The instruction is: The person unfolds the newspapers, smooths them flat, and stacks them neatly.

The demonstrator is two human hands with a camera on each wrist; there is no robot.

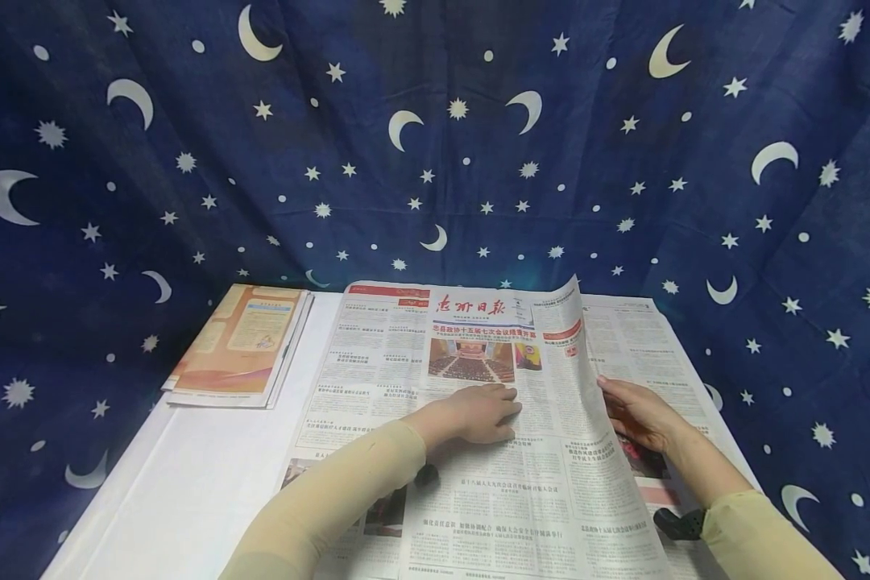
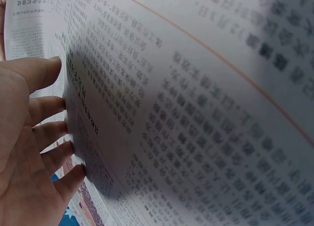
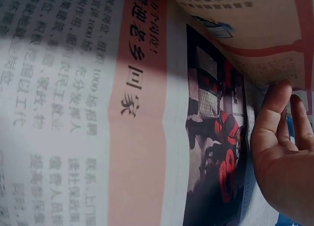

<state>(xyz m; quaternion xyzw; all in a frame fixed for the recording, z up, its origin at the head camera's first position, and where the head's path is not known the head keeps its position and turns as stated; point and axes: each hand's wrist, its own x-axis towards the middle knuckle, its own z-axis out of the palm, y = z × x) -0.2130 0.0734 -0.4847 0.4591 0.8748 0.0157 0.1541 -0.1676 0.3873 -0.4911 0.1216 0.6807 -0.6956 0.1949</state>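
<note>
Newspaper (image 1: pixel 496 491): spread on the white table (image 1: pixel 138 491), in front of the person; red masthead and a hall photo (image 1: pixel 471 360) near the top.
Raised sheet (image 1: pixel 594 419): right side of the top page, edge lifted and bowed, lower page showing beyond it.
Left hand (image 1: pixel 482 415): released, fingers slightly bent and spaced, fingertips touching the top page just below the hall photo.
Right hand (image 1: pixel 641 415): at the raised sheet's edge, thumb against it; can't tell if it's pinching paper.
Lower page: right wrist view shows a pink strip (image 3: pixel 137 152) and a dark photo with red figures (image 3: pixel 216 123) beside the right hand.
Folded papers (image 1: pixel 235 346): stacked at table's far left, orange-tan print on top, well apart from both hands.
Backdrop (image 1: pixel 435 193): dark blue cloth, pale moons and stars.
</note>
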